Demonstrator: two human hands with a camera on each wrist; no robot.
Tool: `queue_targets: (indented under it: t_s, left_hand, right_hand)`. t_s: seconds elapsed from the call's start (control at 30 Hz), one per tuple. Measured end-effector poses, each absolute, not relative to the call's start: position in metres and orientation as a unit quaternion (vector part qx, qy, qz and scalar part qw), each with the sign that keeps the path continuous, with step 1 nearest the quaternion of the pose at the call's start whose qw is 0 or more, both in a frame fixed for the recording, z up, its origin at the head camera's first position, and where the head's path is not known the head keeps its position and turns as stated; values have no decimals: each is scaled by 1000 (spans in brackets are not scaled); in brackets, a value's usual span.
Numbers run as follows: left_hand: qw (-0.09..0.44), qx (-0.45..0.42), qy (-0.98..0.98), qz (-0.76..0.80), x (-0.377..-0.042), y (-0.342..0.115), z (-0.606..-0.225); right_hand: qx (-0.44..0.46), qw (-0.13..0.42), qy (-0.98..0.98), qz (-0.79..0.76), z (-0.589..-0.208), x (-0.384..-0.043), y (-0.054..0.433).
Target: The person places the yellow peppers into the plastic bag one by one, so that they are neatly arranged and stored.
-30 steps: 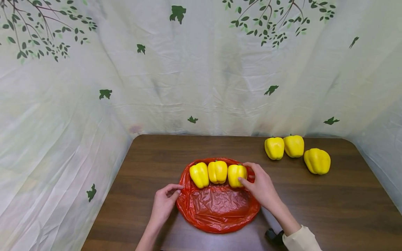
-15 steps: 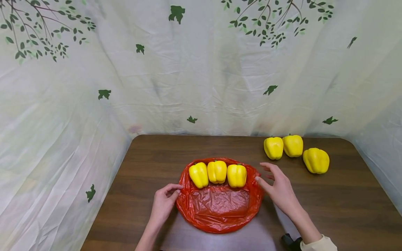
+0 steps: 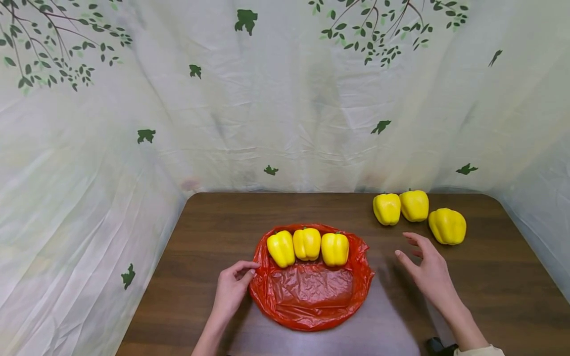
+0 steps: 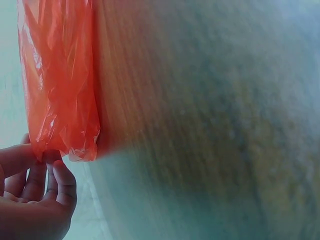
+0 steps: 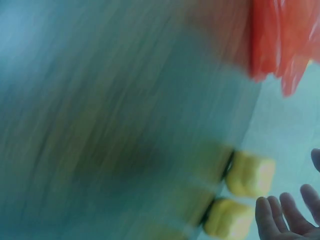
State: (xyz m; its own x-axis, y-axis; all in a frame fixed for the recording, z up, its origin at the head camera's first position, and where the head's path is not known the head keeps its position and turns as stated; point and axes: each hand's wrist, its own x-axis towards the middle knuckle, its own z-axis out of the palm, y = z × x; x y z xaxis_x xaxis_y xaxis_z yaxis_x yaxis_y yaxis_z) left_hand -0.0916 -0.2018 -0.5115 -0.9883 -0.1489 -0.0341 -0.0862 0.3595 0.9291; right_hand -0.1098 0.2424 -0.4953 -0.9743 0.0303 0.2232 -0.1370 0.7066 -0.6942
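Left hand (image 3: 232, 286) pinches the oval red plastic bag (image 3: 311, 287), lower centre, best held steady, right hand (image 3: 429, 272) hovering loose-fingered, lower right.

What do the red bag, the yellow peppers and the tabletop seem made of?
Red bag: thin plastic film, glossy, crinkled and partly see-through.
Yellow peppers: smooth, shiny skin; real or moulded plastic, unclear.
Tabletop: wood or laminate, satin, with dark brown grain.

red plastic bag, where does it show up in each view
Head: open red plastic bag, bottom centre.
Left wrist: bag, upper left, running off the top.
Right wrist: bag, top right corner, partly cut off.
Shared landmark: brown wood-grain table.
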Motion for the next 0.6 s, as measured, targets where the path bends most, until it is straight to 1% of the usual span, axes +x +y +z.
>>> queue_targets:
  t_s: [0.37, 0.6]
  left_hand:
    - [26, 69, -822, -564, -91, -202, -510]
    - [23, 74, -821, -566, -91, -203, -511]
  right_hand:
    - [23, 156, -926, 344, -491, -112, 287]
    - [10, 164, -934, 318, -487, -121, 311]
